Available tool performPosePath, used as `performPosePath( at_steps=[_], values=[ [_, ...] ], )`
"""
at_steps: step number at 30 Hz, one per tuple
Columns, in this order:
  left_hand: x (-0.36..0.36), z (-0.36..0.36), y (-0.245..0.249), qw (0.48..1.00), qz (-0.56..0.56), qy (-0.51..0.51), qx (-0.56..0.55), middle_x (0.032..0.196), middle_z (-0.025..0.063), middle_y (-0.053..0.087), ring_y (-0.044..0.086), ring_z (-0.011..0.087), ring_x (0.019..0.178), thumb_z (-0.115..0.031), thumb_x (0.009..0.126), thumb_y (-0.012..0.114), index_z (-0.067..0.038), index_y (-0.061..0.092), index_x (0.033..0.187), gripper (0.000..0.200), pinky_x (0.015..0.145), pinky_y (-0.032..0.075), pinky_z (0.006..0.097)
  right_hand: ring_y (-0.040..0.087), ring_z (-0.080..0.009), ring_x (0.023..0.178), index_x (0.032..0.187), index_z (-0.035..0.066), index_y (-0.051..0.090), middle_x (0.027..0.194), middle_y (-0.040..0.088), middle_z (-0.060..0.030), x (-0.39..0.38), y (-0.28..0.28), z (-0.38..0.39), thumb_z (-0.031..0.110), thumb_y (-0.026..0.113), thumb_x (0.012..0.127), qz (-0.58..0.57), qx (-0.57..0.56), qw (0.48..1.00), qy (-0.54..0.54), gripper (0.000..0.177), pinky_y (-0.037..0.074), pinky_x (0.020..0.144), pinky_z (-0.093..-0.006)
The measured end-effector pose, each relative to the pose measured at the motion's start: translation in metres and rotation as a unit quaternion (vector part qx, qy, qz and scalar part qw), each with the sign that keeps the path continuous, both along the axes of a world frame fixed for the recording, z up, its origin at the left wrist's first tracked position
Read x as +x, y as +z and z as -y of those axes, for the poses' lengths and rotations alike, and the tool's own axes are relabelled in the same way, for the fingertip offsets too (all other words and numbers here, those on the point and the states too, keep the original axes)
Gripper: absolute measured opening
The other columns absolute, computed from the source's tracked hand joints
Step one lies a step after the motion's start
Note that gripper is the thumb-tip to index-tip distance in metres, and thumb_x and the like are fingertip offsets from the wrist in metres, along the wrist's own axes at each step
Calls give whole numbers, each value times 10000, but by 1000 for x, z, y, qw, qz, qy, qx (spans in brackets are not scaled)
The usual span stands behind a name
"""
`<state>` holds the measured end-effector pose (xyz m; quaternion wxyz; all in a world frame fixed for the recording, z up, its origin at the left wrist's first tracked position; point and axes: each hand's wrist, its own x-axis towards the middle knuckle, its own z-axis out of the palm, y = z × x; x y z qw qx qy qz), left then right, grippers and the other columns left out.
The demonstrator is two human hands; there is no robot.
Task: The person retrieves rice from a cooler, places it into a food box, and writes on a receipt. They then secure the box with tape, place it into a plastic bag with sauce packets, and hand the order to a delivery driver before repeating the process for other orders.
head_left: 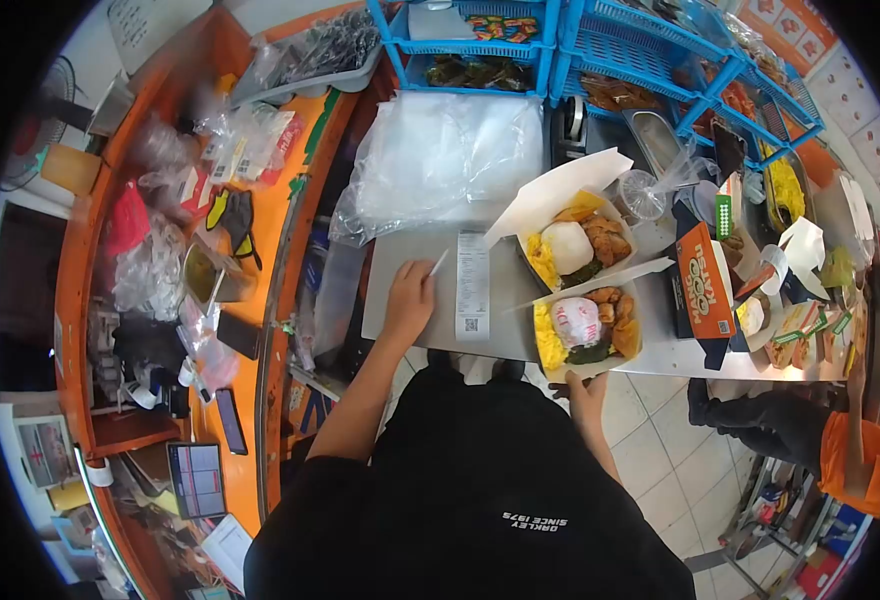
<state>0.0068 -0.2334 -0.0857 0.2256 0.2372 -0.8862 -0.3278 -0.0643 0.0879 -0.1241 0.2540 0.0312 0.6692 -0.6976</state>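
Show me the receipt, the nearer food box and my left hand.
receipt (472,285): head view, middle of the paper strip.
nearer food box (590,371): head view, its near rim.
left hand (408,300): head view, back of the hand.

black shirt (480,500), white back lettering

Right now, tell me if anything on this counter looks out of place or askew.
The near meal box sticks out past the front edge of the counter, steadied there by the right hand. Its lid and that of the far box stand open. The receipt lies flat; nothing looks spilled.
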Motion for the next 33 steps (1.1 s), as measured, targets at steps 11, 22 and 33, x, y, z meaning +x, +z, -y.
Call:
performPosePath(
  at_steps=[11,22,33],
  values=[
    [-78,19,13,981,-75,-32,177,875,108,611,580,219,817,-30,834,573,13,629,948,134,725,450,317,649,-210,667,1210,-1,338,855,608,-140,-3,34,9,81,560,890,85,35,993,67,398,533,554,-297],
    [-92,-85,85,961,-191,-201,16,856,139,637,618,307,785,-130,856,597,-32,606,964,146,694,473,383,589,-293,853,1040,-52,529,935,617,-161,-142,136,11,97,604,867,-632,334,699,23,241,451,783,-348],
    [-120,-77,77,930,-190,-309,53,973,108,655,649,254,868,-22,825,596,-21,597,1005,180,746,498,333,613,-260,984,1115,-7,593,1029,655,-150,-146,131,1,-9,551,864,-533,213,814,87,255,438,886,-331]
  ],
)
